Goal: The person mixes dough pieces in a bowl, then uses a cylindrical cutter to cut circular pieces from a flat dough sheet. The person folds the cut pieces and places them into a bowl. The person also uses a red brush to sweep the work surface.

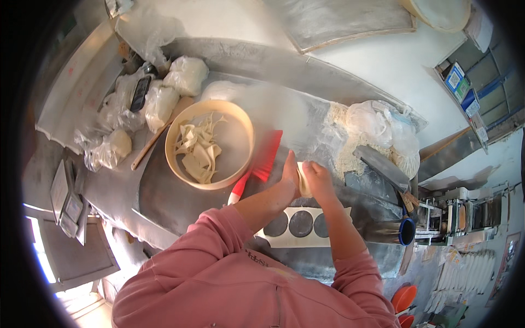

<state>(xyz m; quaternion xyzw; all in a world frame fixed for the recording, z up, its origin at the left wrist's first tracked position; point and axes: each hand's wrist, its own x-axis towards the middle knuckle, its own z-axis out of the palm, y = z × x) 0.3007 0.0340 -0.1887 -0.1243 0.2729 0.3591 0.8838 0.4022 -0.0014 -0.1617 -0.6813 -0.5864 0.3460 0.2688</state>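
Observation:
Between my two hands is a pale stack of dough rounds, standing on edge above the metal worktop. My left hand lies flat along its left side, fingers pointing away from me. From the right, my right hand grips the stack with the thumb near its top. Below my wrists lies a rolled dough sheet with round holes cut through it, the dark worktop showing in them. A brush with red bristles lies left of my hands, next to a round sieve holding dough scraps.
Several plastic bags and a dark phone crowd the back left, beside a wooden stick. At right are loose flour, more bags, a cleaver and a blue-rimmed cylinder. A wall rises behind.

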